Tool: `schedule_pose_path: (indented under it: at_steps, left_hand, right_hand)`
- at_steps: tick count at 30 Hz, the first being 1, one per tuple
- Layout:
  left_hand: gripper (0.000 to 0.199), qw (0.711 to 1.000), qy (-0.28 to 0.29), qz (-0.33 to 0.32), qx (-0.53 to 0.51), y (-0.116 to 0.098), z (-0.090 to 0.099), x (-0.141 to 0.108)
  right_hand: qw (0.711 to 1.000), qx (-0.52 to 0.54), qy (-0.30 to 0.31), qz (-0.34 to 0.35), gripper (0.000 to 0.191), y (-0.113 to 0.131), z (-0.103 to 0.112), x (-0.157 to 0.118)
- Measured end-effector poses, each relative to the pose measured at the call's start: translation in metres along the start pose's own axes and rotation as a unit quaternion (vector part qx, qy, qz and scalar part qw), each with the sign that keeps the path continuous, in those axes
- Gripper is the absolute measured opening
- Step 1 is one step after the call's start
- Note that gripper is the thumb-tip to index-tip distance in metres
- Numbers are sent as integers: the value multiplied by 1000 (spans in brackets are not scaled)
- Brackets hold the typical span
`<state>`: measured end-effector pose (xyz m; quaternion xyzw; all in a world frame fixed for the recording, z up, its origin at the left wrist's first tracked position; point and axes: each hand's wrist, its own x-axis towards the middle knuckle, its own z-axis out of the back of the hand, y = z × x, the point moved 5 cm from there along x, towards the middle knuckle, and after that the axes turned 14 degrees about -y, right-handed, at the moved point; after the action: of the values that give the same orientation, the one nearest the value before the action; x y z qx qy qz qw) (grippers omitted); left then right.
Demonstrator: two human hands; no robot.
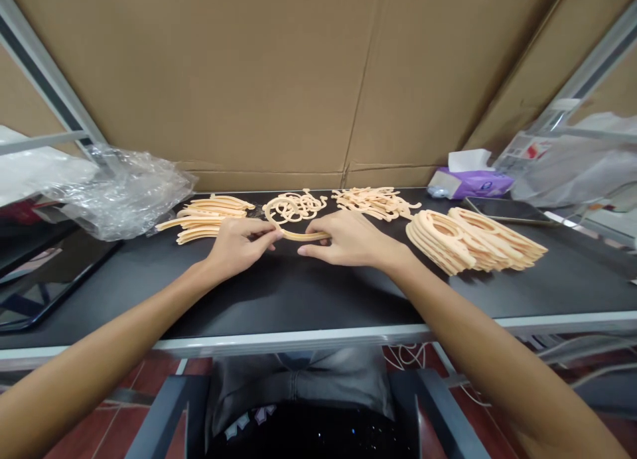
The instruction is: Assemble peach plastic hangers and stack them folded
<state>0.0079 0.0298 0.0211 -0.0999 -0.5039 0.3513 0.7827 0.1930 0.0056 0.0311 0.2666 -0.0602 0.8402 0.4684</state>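
Note:
My left hand (243, 243) is closed, thumb and fingers pinching one end of a curved beige strip (298, 236). The strip's other end is in my right hand (351, 239), which is closed around it, so it spans the gap between both hands just above the black tabletop. Behind my left fingertips lies a pile of beige rings and curled pieces (301, 205); whether one ring belongs to the held strip I cannot tell. Long curved beige pieces (213, 210) are stacked left of my left hand. Thin beige branching pieces (375, 201) lie beyond my right hand.
Stacked flat beige pieces with oval openings (468, 240) stand to the right. Behind them are a purple tissue pack (470, 182) and a dark flat device (507, 210). Crumpled clear plastic (124, 190) lies at left, near a dark tray-like object (54, 273). Cardboard (273, 81) walls the back.

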Motion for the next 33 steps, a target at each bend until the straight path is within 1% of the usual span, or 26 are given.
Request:
schedule_pose_path:
  at_steps: [2,4,8,12,14,16,18,20,22,23,25,27,29,31,33]
  left_hand:
    - [21,995,-10,82,-54,7,1,1]
    - [21,982,-11,141,-122,11,-1,1]
    - [26,948,-9,212,-238,14,-4,1]
    - [25,902,1,287,-323,18,-5,1]
    - [25,881,14,316,-351,19,-6,0]
    - [29,867,33,331,-370,18,-8,-1]
    - [33,858,58,330,-390,16,-10,-2]
    - [33,852,87,319,-406,12,-13,-3]
    - [32,856,112,304,-403,9,-15,-5]
    - [31,865,119,291,-392,8,-15,-6]
    - [30,896,115,244,-353,6,-13,-5]
    - [30,932,96,185,-298,3,-8,-2]
    - [31,959,68,130,-242,-1,-3,1]
    - [32,975,38,91,-199,-6,3,3]
    - [31,981,17,69,-183,-9,6,5]
  right_hand:
    - [1000,-4,-9,9,28,1,-2,0]
    - [1000,6,-13,15,25,2,-6,0]
    - [998,37,-25,34,25,3,-12,1]
    - [996,48,-30,71,27,5,-15,2]
    - [995,43,-40,82,28,5,-15,3]
    - [994,39,-51,90,29,5,-15,2]
    - [993,40,-62,96,28,4,-15,2]
    - [991,46,-70,103,27,4,-16,2]
    - [989,57,-70,116,26,5,-17,3]
    - [988,63,-69,123,27,6,-18,3]
    - [986,75,-64,134,28,9,-18,4]
    - [985,87,-64,137,29,10,-18,5]
    - [985,96,-68,129,26,8,-17,5]
    - [986,98,-75,114,22,6,-17,4]
    - [987,97,-81,102,19,3,-18,3]
